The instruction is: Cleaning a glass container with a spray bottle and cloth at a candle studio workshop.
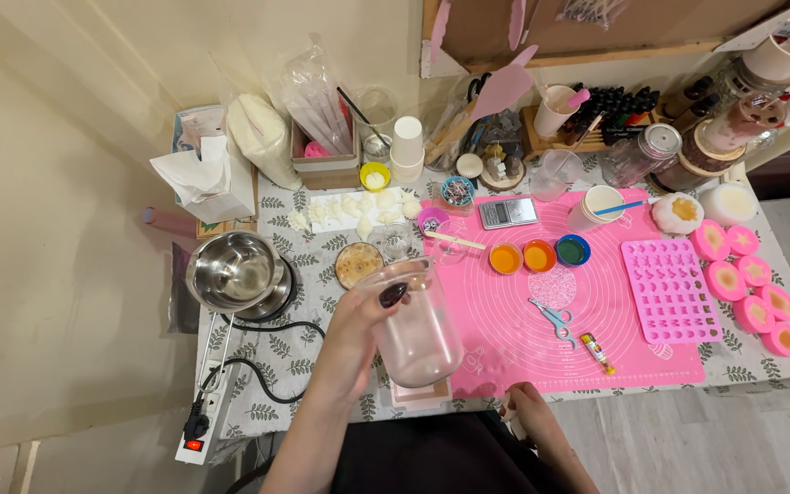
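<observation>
My left hand (356, 331) grips a clear plastic measuring jug (416, 322) by its rim and side, holding it above the near edge of the table, over a small pink mould (421, 394). The jug looks empty. My right hand (534, 416) rests at the table's near edge below the pink silicone mat (560, 316), fingers curled around something small and pale that I cannot make out.
On the mat lie three small cups of orange and green liquid (539, 254), scissors (555, 318), a marker (598, 352), a pocket scale (507, 212) and a pink mould tray (670, 290). Pink round moulds (748, 279) sit right. A steel pot (235, 271) and power strip (197, 430) are left.
</observation>
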